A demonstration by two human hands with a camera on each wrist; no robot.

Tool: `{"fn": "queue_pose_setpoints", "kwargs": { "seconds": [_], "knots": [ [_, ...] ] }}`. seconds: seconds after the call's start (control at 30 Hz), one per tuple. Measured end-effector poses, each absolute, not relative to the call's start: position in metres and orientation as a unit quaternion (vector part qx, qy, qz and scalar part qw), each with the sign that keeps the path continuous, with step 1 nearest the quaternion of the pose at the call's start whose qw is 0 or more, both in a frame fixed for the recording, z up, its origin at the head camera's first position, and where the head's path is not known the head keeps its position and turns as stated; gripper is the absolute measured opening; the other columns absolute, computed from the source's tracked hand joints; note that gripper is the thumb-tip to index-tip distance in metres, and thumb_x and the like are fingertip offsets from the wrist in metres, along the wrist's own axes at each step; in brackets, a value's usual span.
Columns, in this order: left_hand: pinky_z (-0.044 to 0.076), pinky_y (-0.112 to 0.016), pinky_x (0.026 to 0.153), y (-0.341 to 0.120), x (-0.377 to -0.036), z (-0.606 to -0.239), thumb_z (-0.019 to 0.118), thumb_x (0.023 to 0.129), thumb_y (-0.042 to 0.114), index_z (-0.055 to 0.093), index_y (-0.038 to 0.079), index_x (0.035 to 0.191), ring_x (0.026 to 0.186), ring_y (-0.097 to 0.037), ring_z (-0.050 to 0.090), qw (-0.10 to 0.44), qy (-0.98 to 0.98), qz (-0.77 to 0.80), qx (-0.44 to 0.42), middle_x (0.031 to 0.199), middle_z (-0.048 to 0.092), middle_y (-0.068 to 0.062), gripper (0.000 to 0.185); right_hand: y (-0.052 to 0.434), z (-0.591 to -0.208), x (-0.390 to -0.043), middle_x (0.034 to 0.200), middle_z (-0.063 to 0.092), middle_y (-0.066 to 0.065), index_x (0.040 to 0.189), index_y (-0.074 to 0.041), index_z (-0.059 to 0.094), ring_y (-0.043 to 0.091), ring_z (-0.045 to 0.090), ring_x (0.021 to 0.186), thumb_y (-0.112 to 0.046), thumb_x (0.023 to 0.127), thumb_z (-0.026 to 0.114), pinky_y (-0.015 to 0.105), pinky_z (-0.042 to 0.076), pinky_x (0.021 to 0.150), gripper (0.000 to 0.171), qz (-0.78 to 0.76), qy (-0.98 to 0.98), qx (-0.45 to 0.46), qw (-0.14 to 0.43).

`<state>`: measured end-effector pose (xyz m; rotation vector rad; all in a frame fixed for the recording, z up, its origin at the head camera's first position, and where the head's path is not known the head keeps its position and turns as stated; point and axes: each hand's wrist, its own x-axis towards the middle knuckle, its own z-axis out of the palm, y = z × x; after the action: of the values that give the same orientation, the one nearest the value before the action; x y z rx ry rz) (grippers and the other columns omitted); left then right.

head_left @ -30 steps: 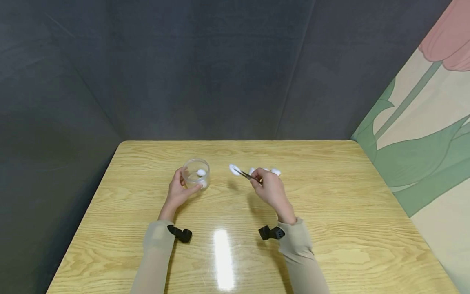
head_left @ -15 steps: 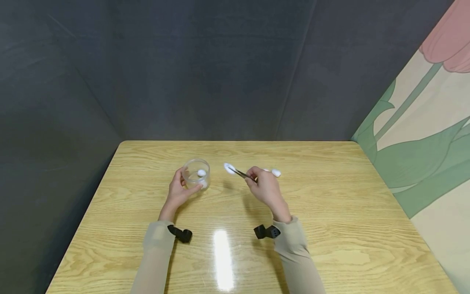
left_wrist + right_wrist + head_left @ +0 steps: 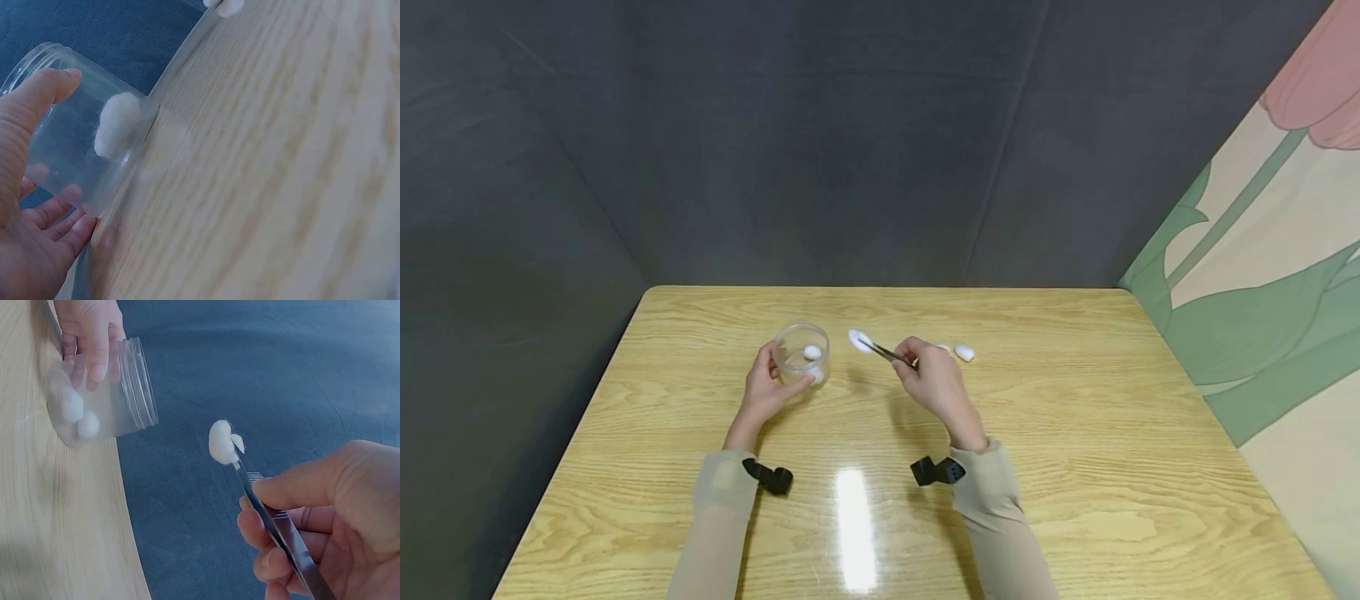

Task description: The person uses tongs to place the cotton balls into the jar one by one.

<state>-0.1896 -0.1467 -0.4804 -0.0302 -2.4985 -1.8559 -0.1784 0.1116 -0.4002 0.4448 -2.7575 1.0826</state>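
Note:
My left hand point(image 3: 765, 395) holds a clear plastic jar point(image 3: 790, 371) upright on the table, thumb on the near side and fingers around the far side. Inside the jar, at its bottom, lie two cotton balls point(image 3: 88, 424). My right hand point(image 3: 936, 385) pinches metal tweezers point(image 3: 275, 525) between thumb and fingers. Their tips grip another cotton ball point(image 3: 221, 442), raised above the table to the right of the jar. In the right wrist view this cotton ball is apart from the jar's open threaded mouth point(image 3: 142, 384).
More cotton balls point(image 3: 965, 352) lie on the wooden table point(image 3: 1112, 433) just beyond my right hand, partly hidden by it. A dark cloth point(image 3: 820, 167) hangs behind the table's back edge. A flowered curtain point(image 3: 1285, 317) is at the right.
My right hand has moved left with the tweezers and the cotton ball, toward the jar. The left hand and jar have stayed in place.

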Motion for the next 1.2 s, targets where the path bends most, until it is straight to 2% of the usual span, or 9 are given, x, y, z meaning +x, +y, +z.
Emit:
{"fn": "queue_pose_setpoints", "kwargs": {
  "seconds": [0.27, 0.67, 0.9, 1.2],
  "knots": [
    [0.035, -0.047, 0.097, -0.154, -0.204, -0.51, 0.08, 0.075, 0.014, 0.029, 0.005, 0.144, 0.114, -0.033, 0.043, 0.019, -0.802, -0.597, -0.002, 0.135, 0.041, -0.022, 0.086, 0.108, -0.4, -0.18, 0.075, 0.065, 0.005, 0.082, -0.006, 0.064, 0.011, 0.053, 0.056, -0.004, 0.086, 0.065, 0.027, 0.041, 0.051, 0.004, 0.363, -0.916, 0.152, 0.076],
    [0.035, -0.048, 0.096, -0.154, -0.204, -0.509, 0.08, 0.075, 0.017, 0.03, 0.007, 0.143, 0.112, -0.033, 0.044, 0.023, -0.794, -0.607, -0.009, 0.133, 0.043, -0.021, 0.085, 0.101, -0.399, -0.182, 0.074, 0.062, 0.004, 0.084, -0.004, 0.063, 0.011, 0.05, 0.053, -0.006, 0.088, 0.063, 0.025, 0.039, 0.047, 0.004, 0.374, -0.912, 0.156, 0.059],
    [0.036, -0.046, 0.096, -0.154, -0.204, -0.509, 0.08, 0.074, 0.015, 0.03, 0.006, 0.143, 0.112, -0.031, 0.044, 0.022, -0.8, -0.599, -0.006, 0.132, 0.043, -0.019, 0.086, 0.097, -0.399, -0.184, 0.074, 0.062, 0.005, 0.084, -0.004, 0.063, 0.011, 0.048, 0.052, -0.006, 0.088, 0.064, 0.025, 0.039, 0.048, 0.004, 0.372, -0.911, 0.168, 0.063],
    [0.036, -0.048, 0.096, -0.154, -0.204, -0.51, 0.081, 0.074, 0.015, 0.031, 0.006, 0.143, 0.111, -0.033, 0.045, 0.021, -0.801, -0.598, -0.008, 0.131, 0.044, -0.02, 0.085, 0.092, -0.397, -0.185, 0.074, 0.062, 0.004, 0.083, -0.005, 0.063, 0.01, 0.048, 0.052, -0.007, 0.088, 0.064, 0.024, 0.038, 0.047, 0.005, 0.367, -0.914, 0.164, 0.06]
  ]
}}
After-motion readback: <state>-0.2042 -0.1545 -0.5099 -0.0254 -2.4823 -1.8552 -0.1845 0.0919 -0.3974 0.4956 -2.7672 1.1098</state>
